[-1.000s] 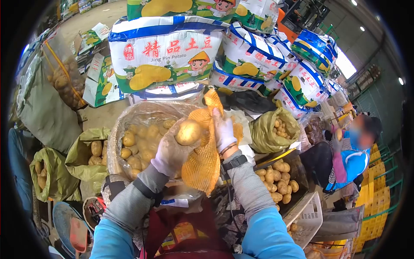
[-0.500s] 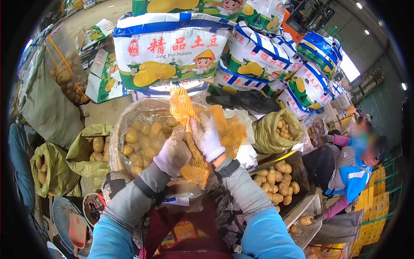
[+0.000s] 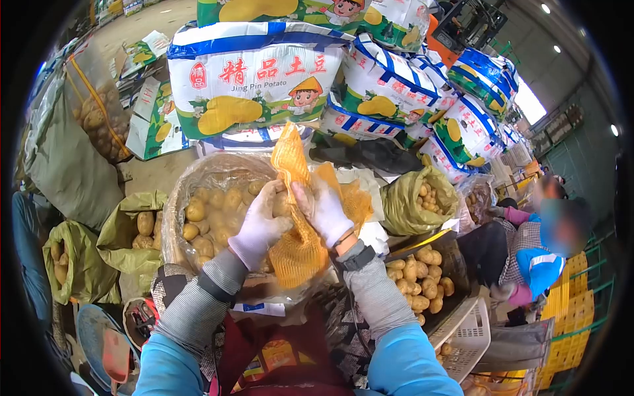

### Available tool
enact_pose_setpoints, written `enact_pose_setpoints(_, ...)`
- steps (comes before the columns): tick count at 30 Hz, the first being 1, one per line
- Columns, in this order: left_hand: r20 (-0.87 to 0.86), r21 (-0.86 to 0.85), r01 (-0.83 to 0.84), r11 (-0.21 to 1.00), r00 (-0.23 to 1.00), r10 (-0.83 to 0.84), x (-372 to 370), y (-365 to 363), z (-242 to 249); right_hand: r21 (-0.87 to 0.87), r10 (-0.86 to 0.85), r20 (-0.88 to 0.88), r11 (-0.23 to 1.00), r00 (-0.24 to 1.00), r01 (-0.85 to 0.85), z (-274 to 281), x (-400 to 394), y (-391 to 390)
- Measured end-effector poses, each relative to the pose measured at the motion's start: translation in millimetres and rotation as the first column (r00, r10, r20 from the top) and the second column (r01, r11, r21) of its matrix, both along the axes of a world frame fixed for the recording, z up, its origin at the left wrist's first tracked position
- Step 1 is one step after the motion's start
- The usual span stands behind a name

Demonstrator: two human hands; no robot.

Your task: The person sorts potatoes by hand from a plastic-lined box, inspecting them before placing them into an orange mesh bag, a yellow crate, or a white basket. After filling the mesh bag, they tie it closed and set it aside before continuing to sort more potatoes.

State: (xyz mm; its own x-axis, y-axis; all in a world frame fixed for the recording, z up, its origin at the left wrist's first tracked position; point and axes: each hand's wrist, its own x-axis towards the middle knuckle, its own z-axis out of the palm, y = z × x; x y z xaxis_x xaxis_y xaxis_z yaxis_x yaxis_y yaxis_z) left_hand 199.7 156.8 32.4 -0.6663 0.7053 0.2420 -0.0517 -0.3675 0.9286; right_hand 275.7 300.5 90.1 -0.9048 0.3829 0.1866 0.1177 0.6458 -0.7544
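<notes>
An orange mesh bag is bunched between my two gloved hands, above a plastic-lined container of potatoes. My left hand is closed on the bag's left side. My right hand pinches it from the right, close to the left fingers. The bag's narrow upper end stands up above my hands, and its wider part hangs below them toward my lap. More orange mesh lies just beyond my right hand.
Potato cartons are stacked ahead. Green sacks with potatoes stand on both sides. A crate of potatoes and a white plastic basket are at right, near a seated co-worker. A red scoop lies lower left.
My left hand has turned and shifted slightly left, its fingers now higher on the mesh. The bag's lower part has spread wider. The co-worker's lower hand has moved up, away from the basket.
</notes>
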Motion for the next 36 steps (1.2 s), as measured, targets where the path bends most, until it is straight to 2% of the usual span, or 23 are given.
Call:
enact_pose_setpoints(1,-0.004,-0.034,0.028,0.999,1.0,-0.028,0,-5,11,0.197,-0.063,0.138,0.98,0.988,0.035,19,1,-6)
enact_pose_setpoints(2,-0.012,-0.064,0.053,0.997,0.998,-0.054,-1,-9,22,-0.164,0.007,-0.012,0.986,1.0,-0.009,10,0,-3)
enact_pose_setpoints(3,-0.007,-0.047,0.098,0.994,0.995,-0.099,-3,-10,34,-0.485,0.027,-0.184,0.867,0.983,-0.115,-9,-7,6)
enact_pose_setpoints(5,0.014,-0.02,0.186,0.982,0.982,-0.186,-1,-14,47,-0.863,-0.034,-0.326,0.42,0.945,-0.282,-39,-16,26)
enact_pose_setpoints(8,0.093,0.082,0.211,0.974,0.971,-0.218,-2,-16,43,-0.755,0.007,-0.31,0.606,0.951,-0.25,-38,-12,26)
enact_pose_setpoints(10,0.101,0.142,0.212,0.967,0.968,-0.228,-3,-18,47,-0.413,-0.04,-0.164,0.91,0.986,-0.032,-35,-8,38)
enact_pose_setpoints(11,0.105,0.172,0.213,0.962,0.967,-0.233,-3,-19,49,-0.413,-0.057,-0.153,0.911,0.987,-0.012,-33,-4,43)
enact_pose_setpoints(12,0.178,0.105,0.202,0.974,0.959,-0.219,-2,-21,54,-0.413,-0.074,-0.143,0.911,0.987,0.008,-29,-1,46)
enact_pose_setpoints(14,0.32,-0.026,0.193,0.981,0.931,-0.175,0,-25,63,-0.768,-0.071,-0.224,0.627,0.972,-0.131,-21,5,48)
enact_pose_setpoints(15,0.449,0.106,0.238,0.965,0.855,-0.26,-2,-24,54,-0.683,-0.105,-0.339,0.711,0.935,-0.168,7,6,19)
enact_pose_setpoints(17,0.634,0.37,0.256,0.893,0.634,-0.444,-8,-22,25,-0.777,-0.022,-0.138,0.622,0.99,-0.095,28,13,-16)
enact_pose_setpoints(19,0.653,0.358,0.262,0.896,0.615,-0.441,-5,-16,23,-0.657,0.133,-0.147,0.728,0.98,-0.197,5,0,-15)
enact_pose_setpoints(22,0.646,0.295,0.237,0.926,0.664,-0.376,5,-14,22,-0.881,0.081,-0.162,0.438,0.984,-0.181,5,-2,-16)
enact_pose_setpoints(23,0.677,0.337,0.233,0.912,0.613,-0.407,6,-20,26,-0.803,0.081,-0.214,0.552,0.973,-0.223,-15,-9,-4)
enact_pose_setpoints(24,0.706,0.377,0.227,0.898,0.558,-0.437,10,-23,35,-0.841,0.038,-0.248,0.488,0.968,-0.235,-21,-13,-2)
enact_pose_setpoints(26,0.395,0.112,0.213,0.971,0.887,-0.24,13,-25,36,-0.894,-0.034,-0.251,0.391,0.967,-0.218,-32,-15,1)
enact_pose_setpoints(28,0.31,0.121,0.235,0.964,0.914,-0.261,12,-24,28,-0.923,-0.054,-0.136,0.369,0.989,-0.107,-20,-6,-1)
enact_pose_setpoints(30,0.501,0.404,0.308,0.861,0.713,-0.49,-1,-14,-18,-0.689,-0.064,-0.143,0.723,0.988,-0.053,-23,-3,-9)
enact_pose_setpoints(31,0.547,0.545,0.299,0.784,0.581,-0.602,-8,-7,-43,-0.331,-0.035,-0.235,0.942,0.971,-0.046,-36,-9,-17)
enact_pose_setpoints(32,0.558,0.675,0.257,0.692,0.436,-0.706,-13,-1,-62,0.085,0.034,-0.305,0.996,0.952,-0.008,-44,-11,-21)
enact_pose_setpoints(33,0.535,0.783,0.191,0.592,0.28,-0.797,-14,2,-71,0.151,-0.003,-0.255,0.988,0.967,0.043,-19,-3,-33)
enact_pose_setpoints(35,0.788,0.39,0.192,0.901,0.438,-0.434,8,-7,-18,0.208,-0.021,-0.273,0.975,0.962,0.08,-18,-7,-30)
enact_pose_setpoints(36,0.829,0.154,0.16,0.975,0.516,-0.216,16,-10,10,0.239,-0.025,-0.285,0.966,0.958,0.096,-17,-11,-28)
